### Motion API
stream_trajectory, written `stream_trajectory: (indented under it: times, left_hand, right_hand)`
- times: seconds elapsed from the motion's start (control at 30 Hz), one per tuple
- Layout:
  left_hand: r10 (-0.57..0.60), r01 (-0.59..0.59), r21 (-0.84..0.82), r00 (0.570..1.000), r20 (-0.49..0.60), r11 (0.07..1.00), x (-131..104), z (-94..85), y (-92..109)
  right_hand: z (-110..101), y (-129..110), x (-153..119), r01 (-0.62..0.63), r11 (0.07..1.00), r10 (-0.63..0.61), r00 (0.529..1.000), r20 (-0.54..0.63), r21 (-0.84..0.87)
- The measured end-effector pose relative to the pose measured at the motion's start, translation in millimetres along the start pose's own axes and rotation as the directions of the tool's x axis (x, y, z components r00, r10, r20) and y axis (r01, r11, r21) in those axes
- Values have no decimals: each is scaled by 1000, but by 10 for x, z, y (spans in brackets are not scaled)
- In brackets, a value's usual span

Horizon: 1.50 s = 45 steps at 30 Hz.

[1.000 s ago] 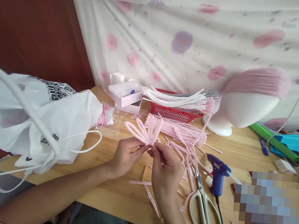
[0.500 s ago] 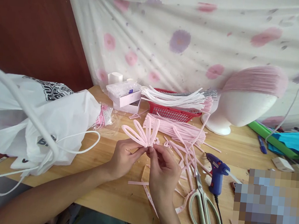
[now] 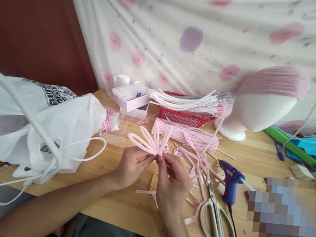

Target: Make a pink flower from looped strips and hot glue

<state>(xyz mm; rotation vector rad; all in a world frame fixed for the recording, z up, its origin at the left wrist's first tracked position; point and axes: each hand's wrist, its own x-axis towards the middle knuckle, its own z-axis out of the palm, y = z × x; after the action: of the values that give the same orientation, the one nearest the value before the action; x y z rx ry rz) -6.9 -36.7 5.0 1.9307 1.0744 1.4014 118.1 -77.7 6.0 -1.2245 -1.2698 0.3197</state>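
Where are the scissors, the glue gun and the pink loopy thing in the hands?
scissors (image 3: 217, 223): head view, on a handle.
glue gun (image 3: 230, 177): head view, on its blue body.
pink loops (image 3: 150, 142): head view, middle loop.

Both forearms are bare from the near edge of the scene up to the wrists, with no sleeve, watch, bracelet or glove anywhere along them. The person's bare left hand (image 3: 131, 165) shows no ring on the fingers that can be seen, and its nails are short and unpainted. The person's bare right hand (image 3: 173, 183) is likewise plain, seen from the back with knuckles and tendons showing, no ring, and short natural nails; below the near table edge a patch of dark teal-grey clothing shows between the arms.
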Motion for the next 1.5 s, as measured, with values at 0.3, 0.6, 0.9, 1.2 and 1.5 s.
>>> stream_trajectory:
  times: [0.3, 0.6, 0.9, 1.2, 1.5]
  left_hand:
    - [12, -12, -2, 1000, 14, 1000, 8, 7, -17]
    - [30, -30, -33, 999, 19, 999, 9, 7, 11]
    - [44, -43, -35, 999, 27, 998, 2, 13, 25]
    - [57, -56, -25, 998, 40, 998, 9, 14, 30]
    - [48, -47, -12, 997, 56, 999, -4, 8, 29]
  right_hand:
    - [13, 20, -15, 27, 1000, -27, 1000, -2, -12]
    - [46, 66, -37, 35, 999, -36, 999, -23, -24]
    - [52, 81, -65, 19, 999, -21, 998, -54, -33]
    - [55, 68, -68, 24, 999, -25, 998, -58, -22]
    - [55, 69, -76, 39, 999, -41, 997, -69, -19]
